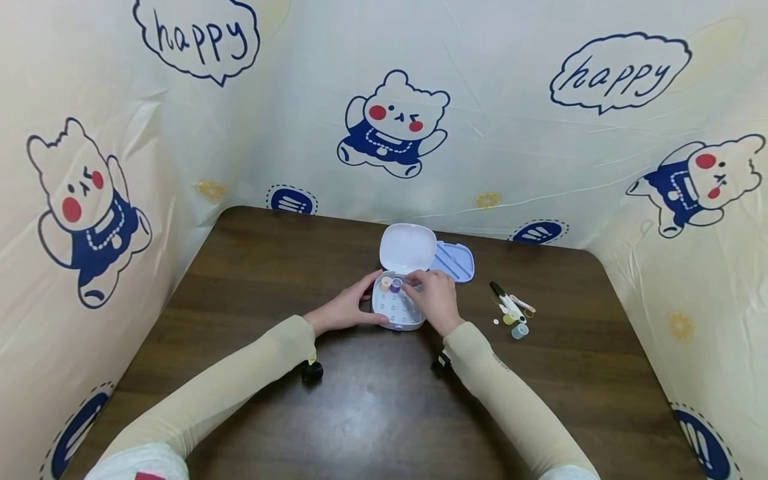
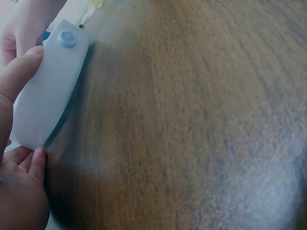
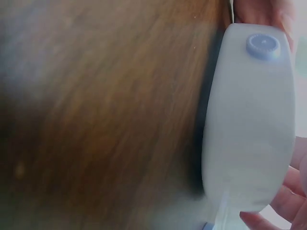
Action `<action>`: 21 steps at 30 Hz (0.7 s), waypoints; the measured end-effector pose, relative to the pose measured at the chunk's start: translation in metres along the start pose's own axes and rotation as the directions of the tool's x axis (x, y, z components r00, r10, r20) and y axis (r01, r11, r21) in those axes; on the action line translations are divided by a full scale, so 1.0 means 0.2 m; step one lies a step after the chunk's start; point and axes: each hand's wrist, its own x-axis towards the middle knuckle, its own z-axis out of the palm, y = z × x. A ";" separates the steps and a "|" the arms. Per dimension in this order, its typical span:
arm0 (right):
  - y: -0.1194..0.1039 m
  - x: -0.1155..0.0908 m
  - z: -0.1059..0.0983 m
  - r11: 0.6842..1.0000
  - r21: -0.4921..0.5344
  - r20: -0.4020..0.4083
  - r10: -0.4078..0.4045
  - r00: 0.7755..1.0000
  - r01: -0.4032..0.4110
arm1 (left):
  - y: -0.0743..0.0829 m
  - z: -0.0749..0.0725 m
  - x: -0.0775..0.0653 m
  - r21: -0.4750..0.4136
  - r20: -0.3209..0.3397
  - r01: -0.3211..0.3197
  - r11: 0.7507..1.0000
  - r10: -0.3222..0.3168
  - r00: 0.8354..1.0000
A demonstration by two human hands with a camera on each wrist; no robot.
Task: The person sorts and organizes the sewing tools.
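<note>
A white box [image 1: 398, 325] with its lid [image 1: 408, 247] raised stands on the table, its inner tray dotted with small round pegs. My left hand [image 1: 345, 307] grips the box's left side, thumb at the front corner and fingers toward the back. Inside, a cream small pot [image 1: 386, 284] and a purple small pot [image 1: 396, 285] sit side by side at the back left. My right hand [image 1: 437, 299] reaches over the right side, thumb and forefinger bent close beside the purple pot; I cannot tell whether they pinch it. A round button [image 2: 67, 39] marks the box's front wall.
Behind the box on the right lies a light-blue tray [image 1: 455, 261] with slots. Farther right are a black-capped pen [image 1: 498, 291], a yellow small pot [image 1: 509, 319], a blue small pot [image 1: 519, 331] and a small white disc [image 1: 496, 321]. A printed curtain [image 1: 312, 107] surrounds the table.
</note>
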 end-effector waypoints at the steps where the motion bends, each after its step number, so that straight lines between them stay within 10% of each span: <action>1: 0.01 0.00 -0.01 1.000 0.003 -0.004 0.002 1.000 -0.002 | 0.00 0.00 0.00 0.002 -0.001 -0.002 1.000 0.002 1.000; 21: 0.15 -0.11 -0.17 0.994 0.106 -0.040 -0.008 0.999 0.012 | -0.01 0.00 0.00 0.002 -0.007 0.026 1.000 -0.026 1.000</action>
